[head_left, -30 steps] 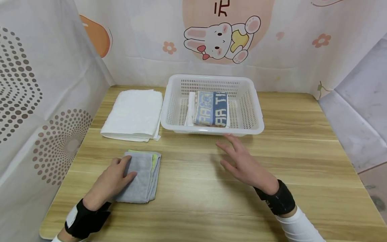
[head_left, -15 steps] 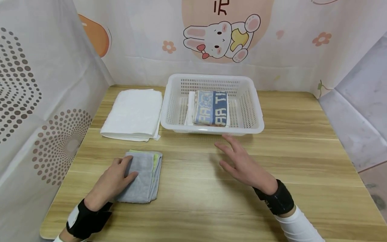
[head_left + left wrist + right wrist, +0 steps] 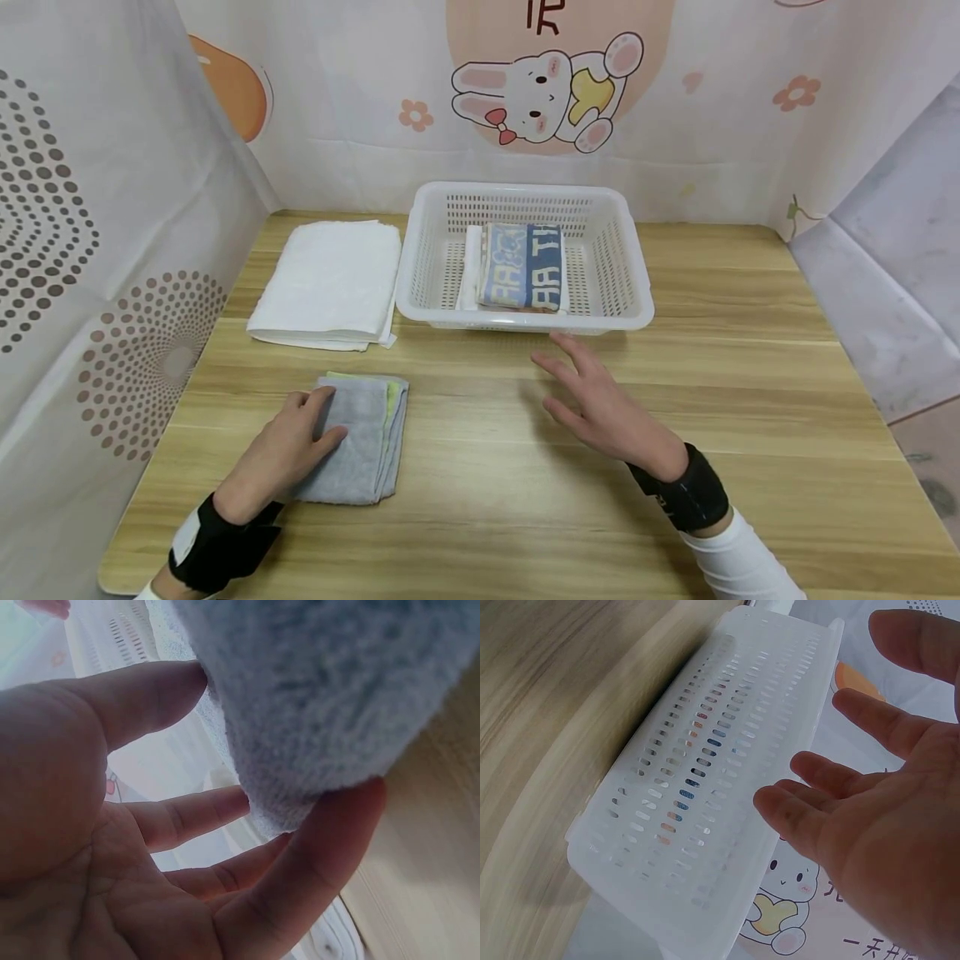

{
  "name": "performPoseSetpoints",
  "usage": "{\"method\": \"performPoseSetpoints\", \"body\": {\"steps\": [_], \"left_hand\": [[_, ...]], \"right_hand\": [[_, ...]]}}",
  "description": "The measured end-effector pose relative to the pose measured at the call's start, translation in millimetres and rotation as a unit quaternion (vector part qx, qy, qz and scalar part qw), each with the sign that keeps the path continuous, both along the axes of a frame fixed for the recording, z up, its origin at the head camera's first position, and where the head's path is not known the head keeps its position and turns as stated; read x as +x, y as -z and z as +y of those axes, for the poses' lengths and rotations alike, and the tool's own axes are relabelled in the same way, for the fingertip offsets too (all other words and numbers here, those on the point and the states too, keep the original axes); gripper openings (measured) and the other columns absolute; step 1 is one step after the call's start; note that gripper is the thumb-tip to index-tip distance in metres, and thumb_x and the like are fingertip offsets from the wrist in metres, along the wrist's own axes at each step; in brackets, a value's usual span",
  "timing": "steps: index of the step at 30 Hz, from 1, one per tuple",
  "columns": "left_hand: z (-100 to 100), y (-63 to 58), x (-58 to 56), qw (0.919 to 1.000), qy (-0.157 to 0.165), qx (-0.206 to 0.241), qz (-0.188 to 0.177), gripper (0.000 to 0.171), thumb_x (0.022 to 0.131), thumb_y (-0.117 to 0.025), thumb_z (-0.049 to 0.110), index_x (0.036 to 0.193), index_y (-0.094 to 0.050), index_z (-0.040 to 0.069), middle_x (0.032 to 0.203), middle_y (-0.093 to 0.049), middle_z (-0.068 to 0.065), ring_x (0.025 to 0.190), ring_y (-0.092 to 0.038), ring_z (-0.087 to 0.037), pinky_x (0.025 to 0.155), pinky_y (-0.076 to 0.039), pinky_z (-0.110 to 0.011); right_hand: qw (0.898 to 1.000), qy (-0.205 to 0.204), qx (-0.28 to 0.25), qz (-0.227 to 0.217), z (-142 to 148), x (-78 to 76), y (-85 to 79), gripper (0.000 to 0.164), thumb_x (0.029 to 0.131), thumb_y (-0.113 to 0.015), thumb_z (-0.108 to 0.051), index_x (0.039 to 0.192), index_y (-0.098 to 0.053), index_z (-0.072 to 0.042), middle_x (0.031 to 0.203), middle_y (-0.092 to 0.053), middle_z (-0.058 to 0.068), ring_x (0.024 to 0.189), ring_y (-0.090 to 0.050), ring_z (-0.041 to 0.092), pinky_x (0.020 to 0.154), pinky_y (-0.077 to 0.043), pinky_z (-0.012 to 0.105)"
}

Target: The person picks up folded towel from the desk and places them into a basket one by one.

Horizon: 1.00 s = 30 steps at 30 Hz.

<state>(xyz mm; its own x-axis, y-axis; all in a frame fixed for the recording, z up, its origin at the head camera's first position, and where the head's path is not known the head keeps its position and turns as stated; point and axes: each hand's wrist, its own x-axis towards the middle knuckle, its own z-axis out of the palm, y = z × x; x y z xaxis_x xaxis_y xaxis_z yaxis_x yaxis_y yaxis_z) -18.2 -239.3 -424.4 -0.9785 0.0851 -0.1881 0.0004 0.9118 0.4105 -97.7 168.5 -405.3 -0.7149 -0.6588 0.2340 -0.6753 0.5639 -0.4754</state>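
My left hand (image 3: 277, 454) is at the left side of a folded grey towel (image 3: 356, 442) with a yellow-green edge, which lies on the table. Its fairly straight fingers and thumb touch the towel's edge, as the left wrist view of the hand (image 3: 150, 847) shows. My right hand (image 3: 603, 408) hovers over the table with fingers spread, holding nothing. Just beyond its fingertips stands a white plastic basket (image 3: 637, 283). Inside lies a folded blue towel (image 3: 525, 267) with pale lettering, atop something white. In the right wrist view the basket (image 3: 705, 787) is seen from outside, apart from my fingers.
A folded white towel (image 3: 330, 283) lies left of the basket, behind the grey one. The wooden table (image 3: 750, 400) ends at a printed curtain (image 3: 352, 92) at the back, with another sheet (image 3: 127, 250) along the left.
My left hand and the grey towel have shifted slightly to the right together. My right hand stays nearly still. The whole scene has shifted a little as the head view moved.
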Motion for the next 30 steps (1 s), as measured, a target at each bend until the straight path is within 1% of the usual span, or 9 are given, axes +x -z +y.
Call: {"method": "performPoseSetpoints", "body": {"steps": [9, 12, 18, 30], "left_hand": [[5.3, -3.5, -0.8, 0.9996, 0.006, 0.019, -0.020, 0.060, 0.093, -0.069, 0.019, 0.140, -0.044, -0.009, 0.122, -0.049, -0.039, 0.101, -0.062, -0.045, 0.080, -0.051, -0.054], [6.6, -3.0, -0.8, 0.9994, 0.006, 0.023, -0.024, 0.060, 0.093, -0.068, 0.019, 0.141, -0.043, -0.009, 0.123, -0.049, -0.038, 0.102, -0.061, -0.045, 0.080, -0.051, -0.054], [8.8, -0.5, -1.2, 0.9995, 0.007, 0.022, -0.019, 0.060, 0.093, -0.069, 0.019, 0.140, -0.044, -0.009, 0.123, -0.048, -0.038, 0.100, -0.062, -0.043, 0.079, -0.051, -0.052], [14.5, -1.8, -1.8, 0.9994, 0.012, 0.027, -0.017, 0.061, 0.092, -0.070, 0.018, 0.140, -0.044, -0.008, 0.124, -0.048, -0.037, 0.100, -0.061, -0.042, 0.081, -0.051, -0.053]], "right_hand": [[1.000, -0.002, 0.001, -0.008, -0.5, -0.4, 0.4, 0.057, 0.090, -0.071, -0.009, 0.143, -0.049, -0.005, 0.154, -0.029, 0.027, 0.143, -0.026, 0.047, 0.109, -0.029, 0.062], [1.000, -0.002, 0.003, -0.012, -0.8, -0.1, 0.6, 0.057, 0.091, -0.071, -0.009, 0.143, -0.049, -0.005, 0.155, -0.028, 0.026, 0.143, -0.025, 0.047, 0.110, -0.029, 0.062], [1.000, -0.006, 0.003, -0.012, -2.2, 0.6, 1.3, 0.056, 0.091, -0.071, -0.010, 0.142, -0.050, -0.004, 0.154, -0.029, 0.026, 0.142, -0.026, 0.049, 0.110, -0.029, 0.062], [1.000, -0.012, -0.001, -0.013, -6.4, 2.5, 5.7, 0.054, 0.091, -0.070, -0.011, 0.141, -0.050, -0.004, 0.153, -0.030, 0.027, 0.140, -0.029, 0.050, 0.110, -0.030, 0.061]]}}
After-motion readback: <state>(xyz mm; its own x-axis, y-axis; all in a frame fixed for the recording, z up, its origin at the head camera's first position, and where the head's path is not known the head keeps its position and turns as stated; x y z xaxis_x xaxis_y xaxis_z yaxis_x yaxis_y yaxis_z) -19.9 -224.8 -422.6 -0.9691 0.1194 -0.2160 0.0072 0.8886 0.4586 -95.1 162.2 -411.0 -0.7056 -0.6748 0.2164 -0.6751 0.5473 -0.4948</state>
